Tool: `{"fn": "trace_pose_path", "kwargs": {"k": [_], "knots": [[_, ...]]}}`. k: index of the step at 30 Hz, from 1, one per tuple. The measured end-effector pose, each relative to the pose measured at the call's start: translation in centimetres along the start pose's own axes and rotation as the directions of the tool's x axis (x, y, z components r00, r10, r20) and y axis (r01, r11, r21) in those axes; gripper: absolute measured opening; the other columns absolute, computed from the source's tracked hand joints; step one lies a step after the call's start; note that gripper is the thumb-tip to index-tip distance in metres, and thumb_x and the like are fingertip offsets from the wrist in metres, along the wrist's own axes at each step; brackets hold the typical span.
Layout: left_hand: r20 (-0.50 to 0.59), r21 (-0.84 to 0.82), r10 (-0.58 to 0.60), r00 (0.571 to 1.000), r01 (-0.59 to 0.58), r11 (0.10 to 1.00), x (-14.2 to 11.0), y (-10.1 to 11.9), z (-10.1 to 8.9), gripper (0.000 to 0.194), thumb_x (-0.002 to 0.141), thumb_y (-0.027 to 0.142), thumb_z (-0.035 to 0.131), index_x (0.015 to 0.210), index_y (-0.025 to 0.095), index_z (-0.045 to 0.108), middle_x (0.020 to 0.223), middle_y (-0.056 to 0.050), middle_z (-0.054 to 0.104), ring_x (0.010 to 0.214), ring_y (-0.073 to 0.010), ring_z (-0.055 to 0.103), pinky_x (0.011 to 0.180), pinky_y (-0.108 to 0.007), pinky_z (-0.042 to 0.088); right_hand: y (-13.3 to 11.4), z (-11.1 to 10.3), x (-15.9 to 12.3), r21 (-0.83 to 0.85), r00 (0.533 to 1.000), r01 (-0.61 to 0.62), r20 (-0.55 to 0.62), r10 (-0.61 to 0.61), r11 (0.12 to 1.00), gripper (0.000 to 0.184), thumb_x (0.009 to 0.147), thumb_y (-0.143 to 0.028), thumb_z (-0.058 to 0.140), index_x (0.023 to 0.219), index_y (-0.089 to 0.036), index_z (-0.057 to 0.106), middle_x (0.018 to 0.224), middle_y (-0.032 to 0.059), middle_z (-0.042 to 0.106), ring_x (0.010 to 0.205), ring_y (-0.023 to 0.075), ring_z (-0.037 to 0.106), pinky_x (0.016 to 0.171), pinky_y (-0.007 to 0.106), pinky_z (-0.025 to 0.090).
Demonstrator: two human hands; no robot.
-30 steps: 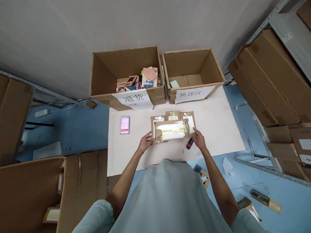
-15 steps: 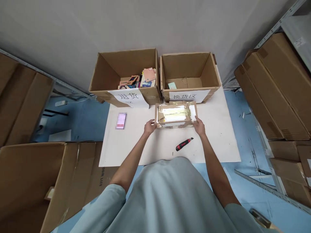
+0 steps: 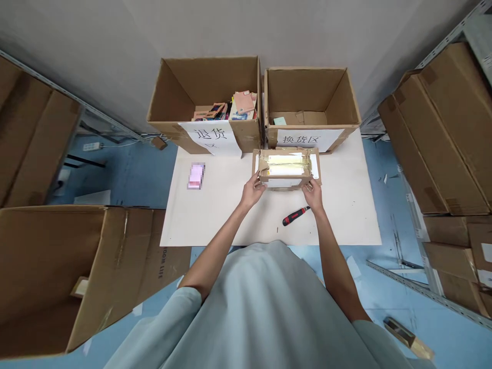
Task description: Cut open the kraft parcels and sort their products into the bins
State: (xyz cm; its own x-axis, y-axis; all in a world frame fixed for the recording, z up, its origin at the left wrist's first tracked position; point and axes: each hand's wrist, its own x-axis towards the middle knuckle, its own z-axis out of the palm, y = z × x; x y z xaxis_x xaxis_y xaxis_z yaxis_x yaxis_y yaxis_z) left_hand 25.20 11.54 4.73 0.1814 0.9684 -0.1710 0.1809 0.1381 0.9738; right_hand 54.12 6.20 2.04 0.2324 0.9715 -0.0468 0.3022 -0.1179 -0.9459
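Note:
A small taped cardboard box (image 3: 286,180) with white and yellowish paper on its top is between my two hands. At its near left corner my left hand (image 3: 252,191) grips the edge, thumb and fingers closed. Opposite, my right hand (image 3: 312,193) has its fingers closed on the near right corner. The box seems tilted slightly, its near side facing me; whether it rests on the table is hard to tell. Just in front of it, a red and black utility knife (image 3: 295,216) lies on the white table (image 3: 215,220).
Behind stand two open cartons with paper signs: the left carton (image 3: 246,134) holds several small boxes, the right carton (image 3: 271,137) one pale item. A blurred pink object (image 3: 196,176) lies at left. A large open carton (image 3: 126,271) stands lower left; stacked cartons (image 3: 434,128) are at right.
My hands have shifted inward along the near edge of the small box, which now shows more of its near side. The whole view has shifted slightly.

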Motion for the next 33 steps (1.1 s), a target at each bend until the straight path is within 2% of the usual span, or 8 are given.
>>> {"fn": "trace_pose_path", "kwargs": {"k": [3,6,11,17,21,25,30,33], "knots": [[0.024,-0.025,0.036,0.999,-0.035,0.999,-2.1,0.1,-2.2,0.071,0.092,0.026,0.078,0.162,0.024,0.066,0.160,-0.012,0.066,0.138,-0.0301,0.072,0.119,-0.046,0.061,-2.0,0.2,-3.3,0.013,0.996,-0.004,-0.089,0.005,1.000,0.043,0.094,-0.043,0.067,0.131,-0.025,0.078,0.141,0.0108,0.077,0.133,0.0312,0.071,0.123,0.056,0.059],[0.043,-0.049,0.057,0.997,-0.055,0.997,-5.4,-0.6,-5.9,0.067,0.093,0.032,0.080,0.159,0.024,0.069,0.163,-0.013,0.063,0.136,-0.0309,0.074,0.116,-0.046,0.064,-4.0,1.8,-7.6,0.040,0.998,-0.001,-0.062,0.003,0.999,0.040,0.095,-0.041,0.070,0.130,-0.026,0.079,0.142,0.0103,0.075,0.132,0.0311,0.073,0.121,0.056,0.061],[0.030,-0.080,-0.041,0.999,0.043,0.996,-11.3,-3.4,-13.4,0.068,0.091,0.041,0.084,0.155,0.023,0.071,0.163,-0.012,0.067,0.135,-0.0318,0.074,0.117,-0.048,0.064,-5.4,8.4,-14.3,0.045,0.995,-0.097,0.018,0.097,0.994,0.050,0.094,-0.048,0.076,0.137,-0.024,0.079,0.150,0.0131,0.070,0.133,0.0316,0.074,0.116,0.051,0.066],[0.045,-0.042,-0.220,0.974,0.222,0.974,-16.4,-9.1,-20.6,0.077,0.084,0.041,0.089,0.156,0.019,0.072,0.156,-0.015,0.073,0.113,-0.0301,0.080,0.109,-0.051,0.068,-3.7,16.1,-19.1,-0.006,0.953,-0.276,0.130,0.275,0.961,0.070,0.091,-0.063,0.076,0.150,-0.025,0.075,0.151,0.0126,0.074,0.122,0.0312,0.078,0.106,0.052,0.071],[0.094,-0.002,-0.347,0.933,0.349,0.937,-17.5,-13.0,-22.3,0.090,0.085,0.037,0.091,0.166,0.015,0.061,0.154,-0.021,0.074,0.114,-0.0292,0.081,0.111,-0.049,0.065,-2.1,19.2,-20.3,-0.067,0.930,-0.338,0.131,0.344,0.939,0.068,0.091,-0.065,0.076,0.145,-0.024,0.078,0.146,0.0122,0.079,0.119,0.0331,0.079,0.108,0.057,0.069],[0.175,0.027,-0.442,0.880,0.445,0.895,-18.4,-15.6,-22.8,0.108,0.080,0.034,0.096,0.174,0.011,0.047,0.162,-0.026,0.067,0.122,-0.0320,0.079,0.110,-0.047,0.065,-0.5,20.6,-21.4,-0.099,0.907,-0.410,0.063,0.417,0.907,0.067,0.088,-0.069,0.077,0.135,-0.021,0.080,0.144,0.0150,0.080,0.119,0.0336,0.079,0.112,0.059,0.066],[0.251,0.122,-0.473,0.845,0.457,0.881,-20.7,-16.9,-24.0,0.101,0.078,0.041,0.097,0.166,0.014,0.056,0.171,-0.023,0.059,0.139,-0.0368,0.072,0.116,-0.047,0.062,0.4,20.4,-24.0,0.000,0.870,-0.493,-0.032,0.493,0.870,0.075,0.092,-0.076,0.067,0.140,-0.019,0.078,0.147,0.0180,0.078,0.131,0.0348,0.075,0.114,0.057,0.064],[0.291,0.180,-0.504,0.813,0.471,0.864,-21.6,-17.3,-24.2,0.091,0.076,0.041,0.096,0.158,0.017,0.065,0.167,-0.019,0.064,0.142,-0.0381,0.070,0.118,-0.048,0.061,0.7,20.7,-25.5,-0.014,0.865,-0.501,0.014,0.501,0.866,0.072,0.090,-0.070,0.067,0.142,-0.021,0.078,0.150,0.0161,0.078,0.132,0.0354,0.075,0.116,0.058,0.063]]}}
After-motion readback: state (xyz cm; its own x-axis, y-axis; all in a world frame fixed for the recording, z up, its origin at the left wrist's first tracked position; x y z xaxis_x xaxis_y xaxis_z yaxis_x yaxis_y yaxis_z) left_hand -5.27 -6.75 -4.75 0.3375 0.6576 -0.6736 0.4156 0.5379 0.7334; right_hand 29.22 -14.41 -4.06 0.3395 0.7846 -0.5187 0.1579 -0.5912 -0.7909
